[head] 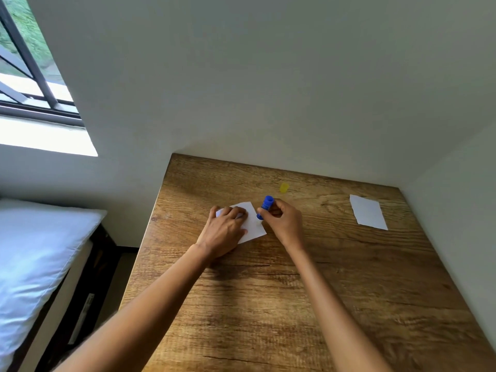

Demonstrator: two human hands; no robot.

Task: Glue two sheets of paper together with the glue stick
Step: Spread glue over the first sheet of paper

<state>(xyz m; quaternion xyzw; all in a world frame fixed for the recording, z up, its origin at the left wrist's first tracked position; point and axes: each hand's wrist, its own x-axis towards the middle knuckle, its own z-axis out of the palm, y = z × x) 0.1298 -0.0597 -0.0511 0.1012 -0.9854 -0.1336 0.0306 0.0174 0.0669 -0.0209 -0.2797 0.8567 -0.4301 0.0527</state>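
Wood-grain counter (295, 304) carries all items. The left hand (224, 232) lies flat, fingers spread, pressing one white sheet (253, 224). The right hand (283, 220) grips the blue glue stick (265, 206), tip down at the sheet's right edge. A yellow cap (284, 187) stands behind; the second sheet (367, 212) lies well apart, right.

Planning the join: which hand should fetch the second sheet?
Probably the left hand, though it must cross over. The second sheet lies on the right, but the right hand holds the glue stick; the left only pins the first sheet.
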